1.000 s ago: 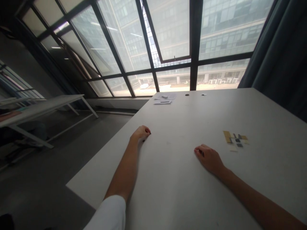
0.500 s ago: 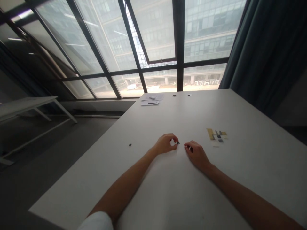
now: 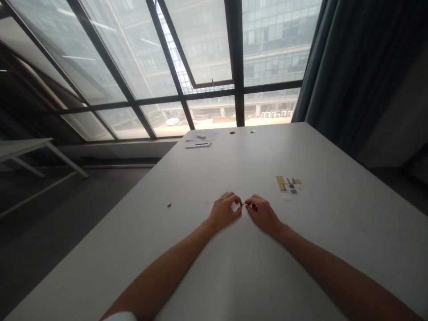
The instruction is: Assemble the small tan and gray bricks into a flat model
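Observation:
Just above the white table (image 3: 200, 258), my left hand (image 3: 224, 210) pinches a tiny dark piece (image 3: 241, 204) between thumb and fingertips. The piece is too small for its kind to show. Close on its right side, my right hand (image 3: 262, 213) has its fingers pressed together, their tips very near the dark piece. Whether those fingertips hold anything cannot be made out. Off to the left, another small dark piece (image 3: 169, 205) lies alone on the table. Right of my hands lies a group of small flat yellow, dark and pale pieces (image 3: 291, 186).
White papers (image 3: 197, 145) with a dark pen-like thing lie at the table's far left corner. A dark round disc (image 3: 232, 133) and a small white item (image 3: 253, 132) are by the far edge. A second table (image 3: 26, 145) stands left, a dark curtain (image 3: 337, 89) right.
My right hand has come closer to my left, narrowing the gap between their fingertips. The left hand still pinches the dark piece. The whole view has shifted, with things now further left.

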`<state>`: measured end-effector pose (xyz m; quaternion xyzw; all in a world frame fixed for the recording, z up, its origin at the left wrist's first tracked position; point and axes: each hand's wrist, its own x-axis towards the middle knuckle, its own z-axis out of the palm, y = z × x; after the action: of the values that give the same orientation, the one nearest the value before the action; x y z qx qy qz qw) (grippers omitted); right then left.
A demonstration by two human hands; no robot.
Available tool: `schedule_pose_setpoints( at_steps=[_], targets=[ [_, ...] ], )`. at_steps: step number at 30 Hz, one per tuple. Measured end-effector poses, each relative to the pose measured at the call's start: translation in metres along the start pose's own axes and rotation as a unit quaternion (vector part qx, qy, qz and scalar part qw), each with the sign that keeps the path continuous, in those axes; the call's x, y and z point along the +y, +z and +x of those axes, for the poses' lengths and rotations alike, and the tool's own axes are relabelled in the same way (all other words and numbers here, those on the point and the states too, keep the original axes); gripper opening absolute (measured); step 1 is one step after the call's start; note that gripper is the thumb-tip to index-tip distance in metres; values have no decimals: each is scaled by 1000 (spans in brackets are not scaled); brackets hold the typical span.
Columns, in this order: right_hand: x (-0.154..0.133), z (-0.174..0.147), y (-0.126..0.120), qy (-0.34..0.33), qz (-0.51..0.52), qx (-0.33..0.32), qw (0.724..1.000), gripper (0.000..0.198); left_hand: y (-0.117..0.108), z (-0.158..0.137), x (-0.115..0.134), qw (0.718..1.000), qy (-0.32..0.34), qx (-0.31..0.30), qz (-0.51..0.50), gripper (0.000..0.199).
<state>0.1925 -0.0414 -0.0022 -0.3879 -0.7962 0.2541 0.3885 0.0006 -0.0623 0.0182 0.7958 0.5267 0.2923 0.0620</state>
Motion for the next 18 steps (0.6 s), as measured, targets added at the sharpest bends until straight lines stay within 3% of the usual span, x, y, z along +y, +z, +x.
schedule_pose_setpoints(
  at_steps=[12, 18],
  targets=[
    [-3, -1, -2, -25, 6, -9, 1000, 15, -2, -2, 4, 1000, 21, -8, -4, 15],
    [1, 0, 0, -27, 26, 20, 999, 13, 0, -2, -2, 999, 34, 16, -30, 18]
  ],
)
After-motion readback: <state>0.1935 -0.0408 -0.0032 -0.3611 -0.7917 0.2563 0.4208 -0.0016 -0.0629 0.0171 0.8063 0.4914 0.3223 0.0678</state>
